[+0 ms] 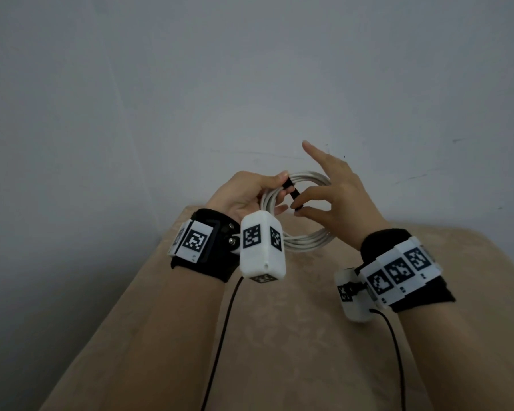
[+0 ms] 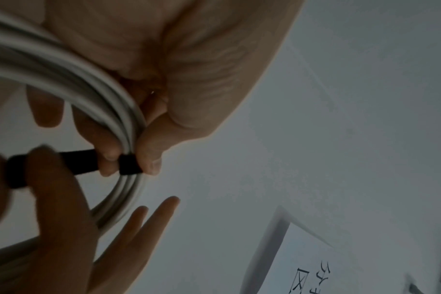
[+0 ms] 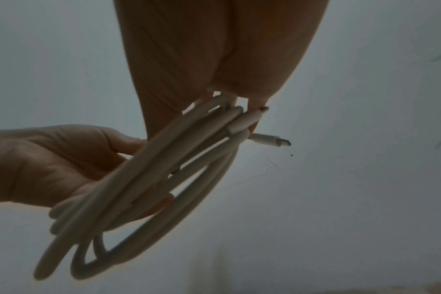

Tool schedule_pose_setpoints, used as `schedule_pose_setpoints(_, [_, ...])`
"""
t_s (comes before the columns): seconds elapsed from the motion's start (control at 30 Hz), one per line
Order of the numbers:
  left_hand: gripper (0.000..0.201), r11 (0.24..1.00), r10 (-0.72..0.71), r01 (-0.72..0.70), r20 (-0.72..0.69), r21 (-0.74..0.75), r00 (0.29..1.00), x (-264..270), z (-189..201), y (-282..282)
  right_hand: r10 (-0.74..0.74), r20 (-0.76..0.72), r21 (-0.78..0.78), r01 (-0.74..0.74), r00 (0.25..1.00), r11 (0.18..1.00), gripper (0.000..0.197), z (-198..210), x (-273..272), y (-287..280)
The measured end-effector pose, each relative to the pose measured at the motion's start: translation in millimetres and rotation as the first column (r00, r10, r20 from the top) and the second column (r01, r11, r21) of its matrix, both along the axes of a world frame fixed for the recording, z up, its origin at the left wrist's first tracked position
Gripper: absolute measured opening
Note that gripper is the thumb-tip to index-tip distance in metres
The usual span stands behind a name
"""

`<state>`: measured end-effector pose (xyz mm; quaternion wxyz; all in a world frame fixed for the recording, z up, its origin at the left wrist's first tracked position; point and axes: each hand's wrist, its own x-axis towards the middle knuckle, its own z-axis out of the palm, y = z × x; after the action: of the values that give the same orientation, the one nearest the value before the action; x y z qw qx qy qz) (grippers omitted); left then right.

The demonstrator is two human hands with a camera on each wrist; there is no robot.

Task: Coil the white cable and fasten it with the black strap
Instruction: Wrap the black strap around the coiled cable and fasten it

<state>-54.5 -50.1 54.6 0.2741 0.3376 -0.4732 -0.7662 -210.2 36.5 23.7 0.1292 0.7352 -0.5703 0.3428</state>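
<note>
Both hands are up above the beige table [image 1: 250, 336]: my left hand [image 1: 247, 194] grips the coiled white cable [image 1: 306, 240], my right hand [image 1: 336, 197] pinches the black strap [image 1: 293, 192] wrapped round it.

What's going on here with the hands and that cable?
A person is bundling a white cable held up above a beige surface. The left hand holds the coiled loops together, thumb pressing on a black strap that crosses the coil. The right hand pinches the strap's free end, other fingers spread. The strap is not yet fastened.
</note>
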Motion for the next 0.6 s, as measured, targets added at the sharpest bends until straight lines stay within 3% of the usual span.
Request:
schedule_pose_setpoints(0.13, [0.013, 0.999, -0.001, 0.001, 0.006, -0.048, 1.0, -2.5, -2.2, -0.2, 0.041, 0.092, -0.068, -0.035, 0.995, 0.997, 0.005, 1.3, 0.6, -0.3])
schedule_pose_setpoints(0.2, [0.014, 0.989, 0.028, -0.027, 0.002, -0.145, 1.0, -6.1, -6.0, -0.3, 0.068, 0.112, -0.068, -0.061, 0.991, 0.996, 0.006, 5.2, 1.2, 0.8])
schedule_pose_setpoints(0.33, [0.014, 0.922, 0.033, -0.022, 0.022, -0.387, 0.999, -17.6, -14.7, 3.4, 0.106, 0.156, -0.085, -0.093, 0.982, 0.992, 0.007, 14.0, -1.6, 6.5])
schedule_pose_setpoints(0.5, [0.019, 0.864, 0.054, -0.037, 0.02, -0.502, 0.998, -17.2, -14.0, 2.9, 0.106, 0.147, -0.058, -0.099, 0.983, 0.993, 0.007, 15.4, 1.3, 5.6])
schedule_pose_setpoints(0.6, [0.021, 0.792, 0.114, -0.067, 0.038, -0.607, 0.993, -22.4, -17.5, 4.5, 0.118, 0.189, -0.044, -0.112, 0.975, 0.993, 0.009, 17.5, -1.0, 7.2])
